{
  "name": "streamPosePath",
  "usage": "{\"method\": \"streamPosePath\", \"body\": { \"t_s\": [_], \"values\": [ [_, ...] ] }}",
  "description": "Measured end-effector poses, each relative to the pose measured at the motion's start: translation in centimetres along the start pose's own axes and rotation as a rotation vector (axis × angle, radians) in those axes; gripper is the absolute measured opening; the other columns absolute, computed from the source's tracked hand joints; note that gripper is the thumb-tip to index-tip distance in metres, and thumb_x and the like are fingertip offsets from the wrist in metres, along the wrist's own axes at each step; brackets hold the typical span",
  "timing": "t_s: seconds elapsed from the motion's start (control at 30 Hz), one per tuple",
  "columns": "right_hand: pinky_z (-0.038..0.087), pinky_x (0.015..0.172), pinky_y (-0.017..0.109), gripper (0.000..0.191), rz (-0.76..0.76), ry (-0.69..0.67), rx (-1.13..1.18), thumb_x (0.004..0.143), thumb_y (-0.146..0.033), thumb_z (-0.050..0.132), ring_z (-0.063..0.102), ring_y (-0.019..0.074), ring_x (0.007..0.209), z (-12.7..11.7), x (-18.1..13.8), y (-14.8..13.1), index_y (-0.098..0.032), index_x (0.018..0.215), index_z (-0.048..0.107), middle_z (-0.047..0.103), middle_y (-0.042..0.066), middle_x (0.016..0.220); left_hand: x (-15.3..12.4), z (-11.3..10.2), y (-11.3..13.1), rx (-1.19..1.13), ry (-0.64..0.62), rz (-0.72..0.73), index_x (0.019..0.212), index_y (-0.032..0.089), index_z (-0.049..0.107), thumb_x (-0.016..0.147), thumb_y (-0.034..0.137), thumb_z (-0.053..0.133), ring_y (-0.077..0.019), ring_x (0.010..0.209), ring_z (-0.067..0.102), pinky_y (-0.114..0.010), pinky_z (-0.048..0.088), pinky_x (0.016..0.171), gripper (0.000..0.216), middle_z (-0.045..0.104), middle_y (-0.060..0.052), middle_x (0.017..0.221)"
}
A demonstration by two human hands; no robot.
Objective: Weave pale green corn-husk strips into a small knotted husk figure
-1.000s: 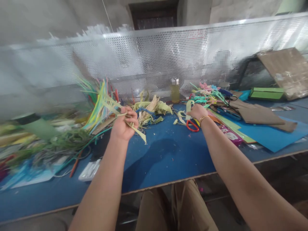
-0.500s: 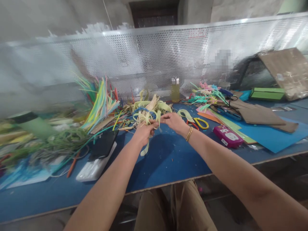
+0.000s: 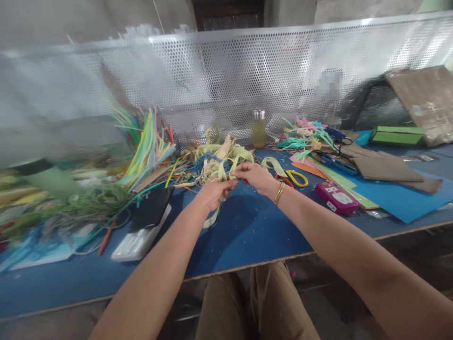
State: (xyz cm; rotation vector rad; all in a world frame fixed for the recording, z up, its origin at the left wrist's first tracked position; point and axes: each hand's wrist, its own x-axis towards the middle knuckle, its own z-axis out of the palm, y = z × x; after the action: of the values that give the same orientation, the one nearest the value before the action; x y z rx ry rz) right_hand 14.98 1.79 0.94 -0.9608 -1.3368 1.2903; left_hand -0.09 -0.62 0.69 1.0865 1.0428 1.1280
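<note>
My left hand is closed in a pinch on a pale green ribbon, whose tail curls down below the fingers. Just to its right, my right hand, with a gold bracelet at the wrist, pinches the same ribbon; the fingertips of both hands nearly meet. Loops of the ribbon rise around the fingers, and part of it is hidden by them. Directly behind lies a tangled heap of pale strips and dry fibres. Another pale green loop lies right of my right hand, beside yellow looped handles.
On the blue table at left are a black phone, a white box, pipe cleaners and tangled cords. To the right lie a purple case, coloured paper and cardboard. A bottle stands before the perforated metal panel.
Both hands stay at nearly the same spot with the ribbon. My right fingers have curled in a little more, and the ribbon's tail has swung slightly left. The view has tilted slightly.
</note>
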Motion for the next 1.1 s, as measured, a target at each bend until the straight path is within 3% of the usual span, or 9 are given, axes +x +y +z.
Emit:
{"method": "streamPosePath", "body": {
  "t_s": [0.17, 0.27, 0.37, 0.53, 0.67, 0.8, 0.97, 1.1],
  "values": [
    [0.039, 0.050, 0.019, 0.015, 0.028, 0.223, 0.118, 0.078, -0.019, 0.064, 0.056, 0.0088, 0.060, -1.7, 0.5, -1.2, -0.019, 0.073, 0.050, 0.058, -0.003, 0.064, 0.0, -0.1, 1.0, -0.297, 0.007, -0.181, 0.083, 0.011, 0.066, 0.080, 0.010, 0.064, -0.0088, 0.058, 0.061, -0.015, 0.045, 0.046, 0.004, 0.065, -0.005, 0.071],
    [0.039, 0.050, 0.021, 0.017, 0.054, 0.091, 0.106, 0.073, -0.016, 0.070, 0.053, 0.0086, 0.056, -2.3, 0.4, -1.7, -0.019, 0.073, 0.053, 0.056, -0.003, 0.062, 0.2, -0.2, 1.3, -0.393, 0.026, -0.219, 0.083, 0.012, 0.065, 0.082, 0.006, 0.056, -0.0120, 0.062, 0.065, -0.021, 0.053, 0.054, 0.011, 0.066, -0.005, 0.070],
    [0.037, 0.050, 0.023, 0.015, 0.071, -0.054, 0.033, 0.070, -0.019, 0.073, 0.047, 0.0081, 0.051, -1.7, -0.1, -1.6, -0.018, 0.069, 0.057, 0.053, -0.003, 0.058, 0.4, -0.2, 0.9, -0.312, 0.059, -0.137, 0.080, 0.014, 0.064, 0.076, 0.002, 0.060, -0.0127, 0.059, 0.064, -0.025, 0.055, 0.057, 0.013, 0.067, -0.003, 0.069],
    [0.041, 0.059, 0.025, 0.019, -0.040, -0.112, -0.080, 0.066, -0.026, 0.073, 0.050, 0.0090, 0.059, -0.2, -0.9, -0.9, -0.018, 0.062, 0.057, 0.056, -0.003, 0.061, 0.6, 0.2, -0.4, -0.099, 0.087, -0.017, 0.077, 0.016, 0.062, 0.076, 0.011, 0.065, -0.0158, 0.057, 0.064, -0.027, 0.055, 0.055, 0.006, 0.065, -0.002, 0.062],
    [0.044, 0.065, 0.028, 0.017, -0.147, -0.159, -0.043, 0.064, -0.027, 0.072, 0.052, 0.0102, 0.060, 0.7, -0.9, 0.0, -0.018, 0.063, 0.057, 0.057, -0.004, 0.061, 0.7, 0.6, -0.9, -0.010, 0.129, 0.086, 0.074, 0.016, 0.061, 0.072, 0.016, 0.073, -0.0153, 0.058, 0.064, -0.025, 0.054, 0.055, 0.012, 0.063, -0.002, 0.062],
    [0.044, 0.061, 0.028, 0.014, -0.207, -0.038, -0.092, 0.066, -0.027, 0.069, 0.052, 0.0107, 0.057, 0.9, -0.5, 0.7, -0.018, 0.065, 0.058, 0.057, -0.004, 0.061, 0.5, 1.1, -0.8, -0.037, 0.102, 0.079, 0.076, 0.016, 0.059, 0.074, 0.015, 0.071, -0.0137, 0.056, 0.063, -0.024, 0.054, 0.055, 0.012, 0.063, -0.001, 0.062],
    [0.042, 0.064, 0.026, 0.013, -0.219, 0.181, -0.149, 0.068, -0.028, 0.069, 0.051, 0.0098, 0.061, -0.4, 0.4, 0.3, -0.018, 0.065, 0.061, 0.060, -0.003, 0.065, 0.1, 1.2, -0.3, -0.125, 0.070, -0.074, 0.089, 0.018, 0.056, 0.081, 0.012, 0.063, -0.0131, 0.057, 0.065, -0.023, 0.053, 0.052, 0.012, 0.066, -0.004, 0.071],
    [0.040, 0.060, 0.024, 0.018, -0.150, 0.191, -0.050, 0.065, -0.031, 0.073, 0.049, 0.0090, 0.060, -1.4, 0.4, -0.9, -0.018, 0.065, 0.060, 0.058, -0.003, 0.063, 0.1, 0.7, 0.2, -0.198, 0.078, -0.154, 0.081, 0.016, 0.054, 0.084, 0.012, 0.059, -0.0056, 0.042, 0.051, -0.010, 0.033, 0.035, 0.007, 0.057, 0.000, 0.061]
  ]
}}
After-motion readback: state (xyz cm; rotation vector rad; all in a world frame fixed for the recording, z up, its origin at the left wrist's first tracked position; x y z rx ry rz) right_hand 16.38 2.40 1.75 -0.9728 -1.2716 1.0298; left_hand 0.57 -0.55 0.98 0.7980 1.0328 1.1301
